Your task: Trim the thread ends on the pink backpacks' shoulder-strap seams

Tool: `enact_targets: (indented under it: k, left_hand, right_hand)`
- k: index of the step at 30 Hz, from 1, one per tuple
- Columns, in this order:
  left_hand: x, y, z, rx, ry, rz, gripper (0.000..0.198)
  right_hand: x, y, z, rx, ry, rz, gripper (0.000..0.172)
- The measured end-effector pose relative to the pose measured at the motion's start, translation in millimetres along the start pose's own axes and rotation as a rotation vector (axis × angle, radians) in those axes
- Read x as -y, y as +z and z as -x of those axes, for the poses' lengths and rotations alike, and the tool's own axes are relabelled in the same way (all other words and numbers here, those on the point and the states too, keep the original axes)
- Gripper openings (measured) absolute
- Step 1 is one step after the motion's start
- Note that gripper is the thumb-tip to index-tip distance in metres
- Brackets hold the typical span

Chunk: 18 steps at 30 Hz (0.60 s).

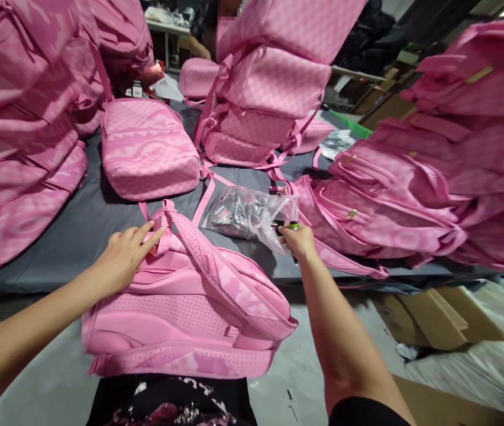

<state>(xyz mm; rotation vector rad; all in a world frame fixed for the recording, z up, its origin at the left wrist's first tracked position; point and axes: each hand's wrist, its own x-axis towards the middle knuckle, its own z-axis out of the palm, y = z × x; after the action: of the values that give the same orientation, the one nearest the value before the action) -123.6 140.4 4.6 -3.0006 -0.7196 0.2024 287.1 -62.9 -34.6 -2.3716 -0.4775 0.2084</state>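
I see a bright, evenly lit indoor scene. The light is soft and falls from above, so shadows sit short and faint under things. My left hand (123, 260) barely darkens the pink backpack (190, 307) beneath it. Just beyond my right hand (299, 242), a clear plastic bag (252, 213) flares with white glare. The small green-tipped item (293, 226) that this hand closes around is too small to make out. Out to the far side of each hand, the backpack stacks (12, 148) smear into streaky blur and bend with wide-lens stretch.
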Motion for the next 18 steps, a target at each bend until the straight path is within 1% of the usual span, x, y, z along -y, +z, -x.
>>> enact_targets:
  k: [3, 5, 6, 8, 10, 11, 13, 14, 15, 16, 18]
  left_hand:
    - [5.8, 3.7, 0.1, -0.027, 0.013, 0.078, 0.085]
    - [6.5, 4.6, -0.5, -0.098, 0.003, 0.18, 0.081]
    - [4.2, 3.4, -0.6, -0.164, -0.009, 0.24, 0.077]
    - [-7.5, -3.3, 0.2, -0.344, -0.002, 0.373, 0.067]
    - [-26.9, -14.2, 2.6, -0.507, 0.078, 0.521, 0.063]
    - [-37.6, -19.9, 4.2, -0.566, 0.143, 0.599, 0.06]
    - [-55.8, -29.1, 7.8, -0.646, 0.249, 0.708, 0.039]
    - [-61.7, -31.9, 9.9, -0.682, 0.268, 0.701, 0.025]
    - [-65.1, -33.6, 12.3, -0.721, 0.269, 0.643, 0.015]
    - [-66.1, -34.3, 15.0, -0.751, 0.262, 0.545, 0.015]
    - [-63.4, -34.1, 20.9, -0.781, 0.242, 0.319, 0.02]
  right_hand:
    - [18.1, -28.7, 27.4, -0.075, 0.014, -0.033, 0.007]
    - [36.8, -44.4, 53.8, -0.105, -0.058, -0.075, 0.011]
    - [47.7, -49.3, 69.2, -0.094, -0.126, -0.11, 0.012]
    - [70.8, -52.1, 101.9, 0.002, -0.303, -0.201, 0.017]
    - [92.2, -47.6, 133.2, 0.138, -0.499, -0.269, 0.019]
    - [101.2, -43.8, 147.0, 0.203, -0.596, -0.279, 0.018]
    - [115.0, -35.8, 169.0, 0.298, -0.79, -0.252, 0.012]
    - [120.0, -32.3, 177.4, 0.311, -0.886, -0.222, 0.01]
    - [124.1, -29.2, 184.4, 0.294, -0.973, -0.182, 0.011]
    - [127.7, -26.6, 190.5, 0.255, -1.049, -0.13, 0.013]
    - [134.7, -21.8, 201.7, 0.165, -1.179, 0.008, 0.021]
